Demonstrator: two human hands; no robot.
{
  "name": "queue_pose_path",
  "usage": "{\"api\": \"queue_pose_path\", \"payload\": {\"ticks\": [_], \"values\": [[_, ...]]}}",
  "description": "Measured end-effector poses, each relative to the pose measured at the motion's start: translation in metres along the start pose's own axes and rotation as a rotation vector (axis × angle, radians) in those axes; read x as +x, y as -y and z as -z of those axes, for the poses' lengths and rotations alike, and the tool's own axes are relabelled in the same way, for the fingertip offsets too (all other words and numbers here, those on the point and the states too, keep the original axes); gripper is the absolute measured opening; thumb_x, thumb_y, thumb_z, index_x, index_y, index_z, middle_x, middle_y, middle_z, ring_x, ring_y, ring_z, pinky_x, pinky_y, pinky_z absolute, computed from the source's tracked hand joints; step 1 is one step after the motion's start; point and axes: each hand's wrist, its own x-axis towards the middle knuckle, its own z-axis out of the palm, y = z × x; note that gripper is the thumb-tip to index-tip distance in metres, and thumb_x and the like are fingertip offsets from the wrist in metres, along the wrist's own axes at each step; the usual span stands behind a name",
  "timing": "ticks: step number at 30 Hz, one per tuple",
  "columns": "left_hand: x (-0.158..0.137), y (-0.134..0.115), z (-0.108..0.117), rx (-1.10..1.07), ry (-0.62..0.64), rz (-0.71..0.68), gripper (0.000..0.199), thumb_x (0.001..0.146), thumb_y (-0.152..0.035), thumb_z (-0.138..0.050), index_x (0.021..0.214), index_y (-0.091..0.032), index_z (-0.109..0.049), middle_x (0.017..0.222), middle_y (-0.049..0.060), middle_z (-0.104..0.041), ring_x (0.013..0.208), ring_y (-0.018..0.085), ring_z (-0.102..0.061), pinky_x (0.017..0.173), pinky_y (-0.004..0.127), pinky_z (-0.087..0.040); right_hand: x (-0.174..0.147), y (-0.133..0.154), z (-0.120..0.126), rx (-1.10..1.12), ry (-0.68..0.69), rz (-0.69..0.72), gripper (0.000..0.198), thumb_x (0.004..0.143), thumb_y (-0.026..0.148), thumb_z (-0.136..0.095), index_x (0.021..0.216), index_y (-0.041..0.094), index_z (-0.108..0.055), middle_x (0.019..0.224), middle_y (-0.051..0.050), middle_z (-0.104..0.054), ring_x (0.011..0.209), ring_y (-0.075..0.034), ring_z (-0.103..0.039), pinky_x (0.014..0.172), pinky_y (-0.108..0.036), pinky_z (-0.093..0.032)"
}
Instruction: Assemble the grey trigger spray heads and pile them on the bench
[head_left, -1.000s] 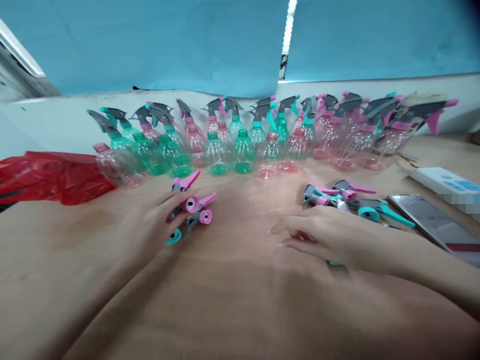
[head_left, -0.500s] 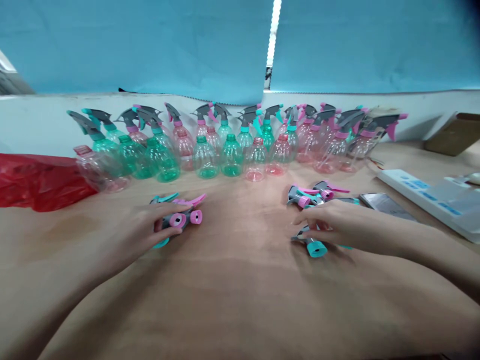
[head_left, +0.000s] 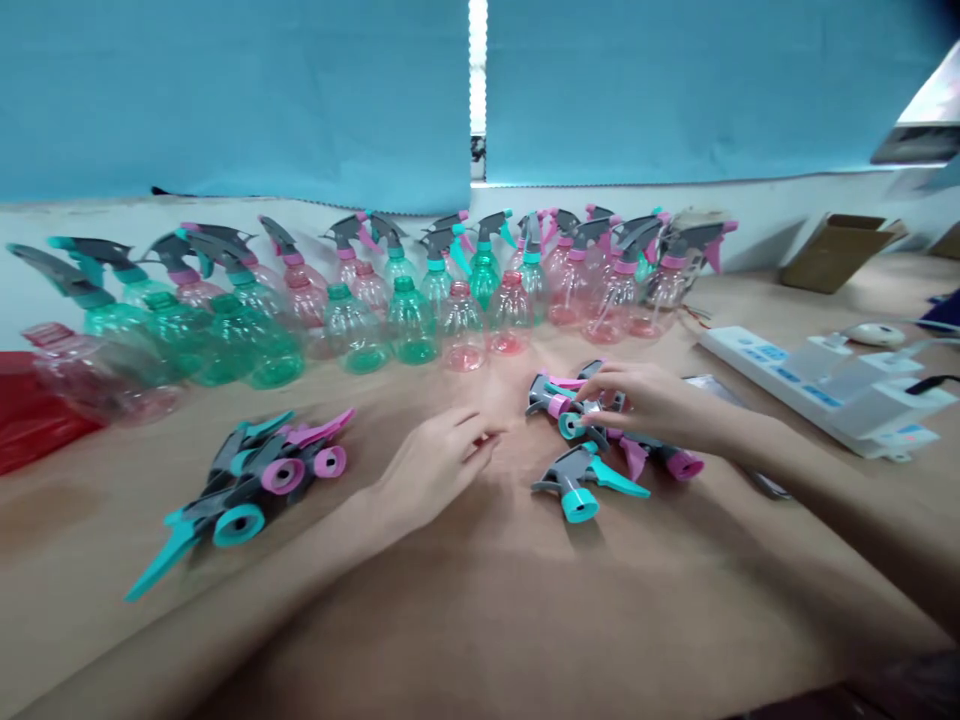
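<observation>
My right hand (head_left: 649,400) is closed round a grey trigger spray head with a teal collar (head_left: 571,426), at the upper part of the right-hand pile. My left hand (head_left: 439,465) is over the middle of the table with nothing in it, thumb and forefinger slightly apart. Just below my right hand lies a loose teal-collared spray head (head_left: 579,500), beside a pink-collared one (head_left: 684,463). On the left a cluster of spray heads rests on the table, among them a pink-collared one (head_left: 283,475) and a teal one (head_left: 238,524).
Pink and green bottles stand in rows along the back, some open-necked like a clear pink one (head_left: 463,330), others with spray heads fitted. A red bag (head_left: 37,420) lies far left. On the right are a white power strip (head_left: 825,390), a phone and a cardboard box (head_left: 832,255).
My left hand has let go of the spray heads on the left and moved right. My right hand has shifted from the lower teal spray head to one farther back. The view has turned right.
</observation>
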Motion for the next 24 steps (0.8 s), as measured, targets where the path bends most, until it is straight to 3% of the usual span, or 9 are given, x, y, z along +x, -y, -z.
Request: {"api": "queue_pose_path", "payload": {"ticks": [5,11,19,24], "values": [[0.054,0.000,-0.037,0.029,0.084,-0.066,0.028,0.085,-0.010,-0.050,0.111,-0.017,-0.056,0.102,0.007,-0.058,0.083,0.018,-0.058,0.071,0.029,-0.047,-0.005,0.003,-0.009,-0.027,-0.012,-0.027,0.031,0.082,0.045,-0.057,0.100,0.021,-0.065,0.086,-0.007,-0.061,0.074,-0.019,-0.057,0.064,-0.029,-0.040],[0.091,-0.006,-0.049,0.087,0.182,-0.178,0.022,0.077,-0.006,-0.054,0.097,-0.014,-0.058,0.093,0.007,-0.055,0.087,0.020,-0.052,0.071,0.029,-0.043,-0.003,0.001,-0.015,-0.043,0.005,-0.027,0.024,0.082,0.040,-0.059,0.097,0.021,-0.062,0.074,-0.002,-0.061,0.071,-0.018,-0.056,0.061,-0.026,-0.036],[0.076,0.001,-0.037,0.133,0.150,-0.171,0.010,0.081,-0.018,-0.055,0.092,-0.018,-0.057,0.087,0.003,-0.059,0.088,0.022,-0.051,0.077,0.034,-0.035,-0.004,-0.002,-0.013,-0.031,0.037,-0.048,0.024,0.081,0.041,-0.060,0.096,0.022,-0.063,0.065,0.000,-0.060,0.063,-0.017,-0.056,0.052,-0.025,-0.030],[0.049,0.009,-0.030,0.129,0.109,-0.110,0.025,0.080,-0.019,-0.057,0.105,-0.018,-0.057,0.098,0.005,-0.060,0.093,0.023,-0.051,0.080,0.036,-0.034,-0.001,0.005,-0.007,0.020,0.050,-0.018,0.026,0.079,0.044,-0.061,0.093,0.022,-0.065,0.064,0.001,-0.061,0.059,-0.015,-0.055,0.050,-0.024,-0.030]]}}
